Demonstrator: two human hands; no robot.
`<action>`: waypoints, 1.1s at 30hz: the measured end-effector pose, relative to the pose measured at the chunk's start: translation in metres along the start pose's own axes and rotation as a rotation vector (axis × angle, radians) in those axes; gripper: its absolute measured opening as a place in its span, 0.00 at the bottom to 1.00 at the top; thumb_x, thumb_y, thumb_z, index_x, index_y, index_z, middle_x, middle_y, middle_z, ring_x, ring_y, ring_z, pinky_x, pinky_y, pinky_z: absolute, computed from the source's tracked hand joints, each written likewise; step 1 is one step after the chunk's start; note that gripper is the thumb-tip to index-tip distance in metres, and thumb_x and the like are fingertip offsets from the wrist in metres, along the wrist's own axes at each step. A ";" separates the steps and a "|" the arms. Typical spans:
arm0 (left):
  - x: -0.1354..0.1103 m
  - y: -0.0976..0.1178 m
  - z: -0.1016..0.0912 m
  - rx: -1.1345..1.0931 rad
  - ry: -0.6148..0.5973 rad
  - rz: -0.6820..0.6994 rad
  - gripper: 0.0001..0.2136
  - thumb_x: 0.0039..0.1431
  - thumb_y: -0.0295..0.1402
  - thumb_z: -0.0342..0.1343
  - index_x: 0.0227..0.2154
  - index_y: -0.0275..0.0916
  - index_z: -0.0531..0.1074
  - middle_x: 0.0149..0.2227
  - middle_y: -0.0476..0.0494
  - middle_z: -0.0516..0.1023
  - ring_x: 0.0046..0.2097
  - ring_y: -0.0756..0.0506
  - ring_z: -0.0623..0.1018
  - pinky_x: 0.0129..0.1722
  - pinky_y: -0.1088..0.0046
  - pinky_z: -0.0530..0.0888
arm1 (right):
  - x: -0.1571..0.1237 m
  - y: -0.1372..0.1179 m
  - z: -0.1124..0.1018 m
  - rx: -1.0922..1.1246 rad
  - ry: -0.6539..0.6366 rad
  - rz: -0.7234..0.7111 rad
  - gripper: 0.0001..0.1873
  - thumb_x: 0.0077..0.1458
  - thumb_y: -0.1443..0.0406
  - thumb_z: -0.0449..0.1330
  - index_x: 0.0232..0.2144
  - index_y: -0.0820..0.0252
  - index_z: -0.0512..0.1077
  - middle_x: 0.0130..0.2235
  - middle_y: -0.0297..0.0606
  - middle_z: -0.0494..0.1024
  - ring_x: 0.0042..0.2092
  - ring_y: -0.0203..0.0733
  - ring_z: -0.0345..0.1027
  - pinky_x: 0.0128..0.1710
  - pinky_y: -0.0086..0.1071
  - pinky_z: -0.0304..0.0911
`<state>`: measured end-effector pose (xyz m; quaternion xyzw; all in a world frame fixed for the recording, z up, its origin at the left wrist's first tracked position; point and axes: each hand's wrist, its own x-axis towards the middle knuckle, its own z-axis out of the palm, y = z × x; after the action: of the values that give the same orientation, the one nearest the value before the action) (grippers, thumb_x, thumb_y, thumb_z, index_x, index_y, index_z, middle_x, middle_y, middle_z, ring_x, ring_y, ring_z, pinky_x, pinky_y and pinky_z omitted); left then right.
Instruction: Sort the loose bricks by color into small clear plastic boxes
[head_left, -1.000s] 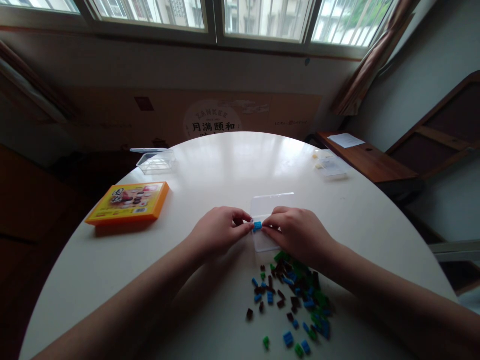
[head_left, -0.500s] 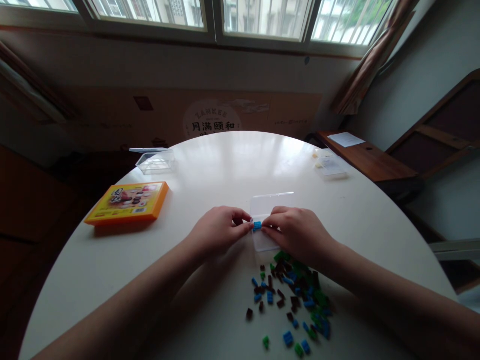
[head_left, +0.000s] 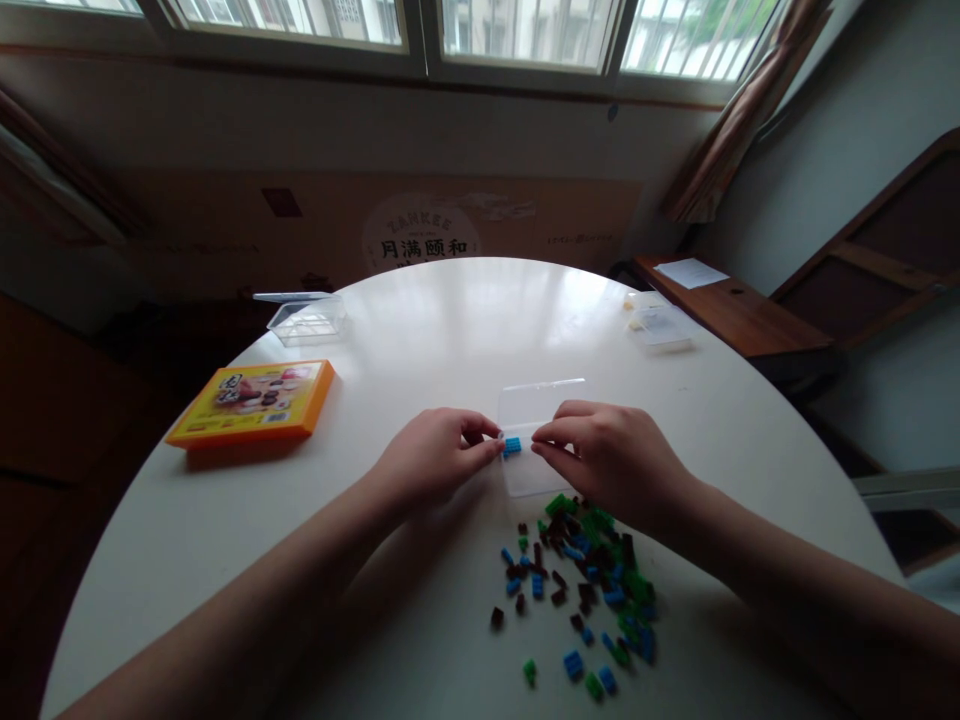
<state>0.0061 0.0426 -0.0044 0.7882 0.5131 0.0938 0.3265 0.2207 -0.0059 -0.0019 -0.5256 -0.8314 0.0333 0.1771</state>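
My left hand pinches a small blue brick at its fingertips, just above an open clear plastic box in the middle of the round white table. Beside the brick, my right hand has its fingers drawn together in a pinch, a small gap away from the brick. A loose pile of small blue, green and brown bricks lies on the table just in front of my right wrist.
An orange flat box lies at the table's left. A clear box with its lid up stands at the far left, and another small clear box at the far right. A wooden side table stands behind the right edge.
My right hand has drawn slightly away from the blue brick, which stays in my left fingertips. The view has tipped down a little.
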 end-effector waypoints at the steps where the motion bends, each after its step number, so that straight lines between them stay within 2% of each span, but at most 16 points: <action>1: 0.000 0.000 0.000 0.001 0.000 -0.003 0.18 0.56 0.47 0.54 0.40 0.43 0.81 0.35 0.45 0.82 0.35 0.44 0.78 0.33 0.72 0.70 | -0.003 0.003 -0.004 0.013 0.001 -0.006 0.10 0.61 0.61 0.58 0.36 0.51 0.81 0.34 0.34 0.79 0.33 0.35 0.70 0.30 0.30 0.56; 3: -0.001 0.000 -0.001 -0.008 -0.009 -0.013 0.18 0.56 0.47 0.54 0.41 0.43 0.80 0.35 0.45 0.82 0.33 0.44 0.78 0.32 0.72 0.70 | -0.009 0.009 -0.015 0.064 -0.031 -0.048 0.10 0.61 0.62 0.58 0.37 0.52 0.80 0.35 0.34 0.79 0.32 0.34 0.69 0.31 0.29 0.57; 7: -0.003 0.000 -0.004 -0.103 -0.076 -0.080 0.20 0.56 0.48 0.53 0.44 0.42 0.78 0.34 0.46 0.81 0.23 0.49 0.75 0.25 0.73 0.70 | -0.019 0.015 -0.037 0.144 -0.234 -0.266 0.10 0.60 0.66 0.57 0.37 0.51 0.79 0.34 0.33 0.79 0.32 0.33 0.69 0.32 0.28 0.57; 11: -0.003 0.000 -0.006 -0.130 -0.074 -0.109 0.18 0.57 0.46 0.53 0.42 0.40 0.78 0.30 0.47 0.79 0.22 0.50 0.74 0.22 0.75 0.69 | -0.024 0.008 -0.049 0.163 -0.454 -0.429 0.11 0.58 0.69 0.56 0.29 0.52 0.77 0.31 0.29 0.77 0.31 0.33 0.66 0.31 0.27 0.55; 13: -0.002 -0.001 -0.006 -0.144 -0.061 -0.117 0.19 0.57 0.47 0.52 0.41 0.39 0.78 0.28 0.47 0.78 0.23 0.48 0.74 0.23 0.75 0.69 | -0.026 0.003 -0.050 0.150 -0.507 -0.472 0.11 0.56 0.70 0.57 0.24 0.54 0.74 0.30 0.29 0.76 0.31 0.33 0.65 0.30 0.27 0.54; 16: -0.002 -0.002 -0.004 -0.175 -0.050 -0.116 0.20 0.58 0.48 0.51 0.41 0.38 0.77 0.27 0.47 0.77 0.24 0.48 0.74 0.23 0.74 0.70 | -0.027 0.001 -0.047 0.113 -0.505 -0.488 0.10 0.52 0.71 0.57 0.21 0.55 0.72 0.29 0.30 0.76 0.30 0.34 0.64 0.30 0.29 0.53; 25: -0.002 -0.003 -0.003 -0.137 -0.039 -0.111 0.20 0.57 0.48 0.52 0.42 0.39 0.78 0.27 0.46 0.78 0.24 0.48 0.73 0.24 0.74 0.68 | -0.029 -0.001 -0.040 0.167 -0.477 -0.522 0.10 0.50 0.71 0.56 0.24 0.53 0.74 0.29 0.30 0.77 0.31 0.35 0.65 0.31 0.29 0.53; 28: -0.001 -0.004 -0.003 -0.121 -0.041 -0.102 0.20 0.57 0.48 0.52 0.42 0.39 0.78 0.30 0.46 0.80 0.24 0.48 0.74 0.25 0.74 0.69 | -0.028 -0.001 -0.039 0.195 -0.480 -0.536 0.09 0.51 0.71 0.57 0.27 0.54 0.74 0.31 0.30 0.77 0.33 0.35 0.66 0.32 0.29 0.55; 33: -0.001 -0.005 -0.003 -0.097 -0.037 -0.090 0.20 0.57 0.48 0.52 0.42 0.39 0.78 0.25 0.48 0.78 0.24 0.48 0.73 0.26 0.73 0.69 | -0.026 0.000 -0.036 0.171 -0.486 -0.518 0.07 0.55 0.68 0.56 0.26 0.57 0.71 0.31 0.30 0.76 0.33 0.34 0.67 0.32 0.29 0.54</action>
<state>0.0007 0.0445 -0.0055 0.7493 0.5365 0.0891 0.3778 0.2428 -0.0340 0.0251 -0.2576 -0.9490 0.1805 0.0204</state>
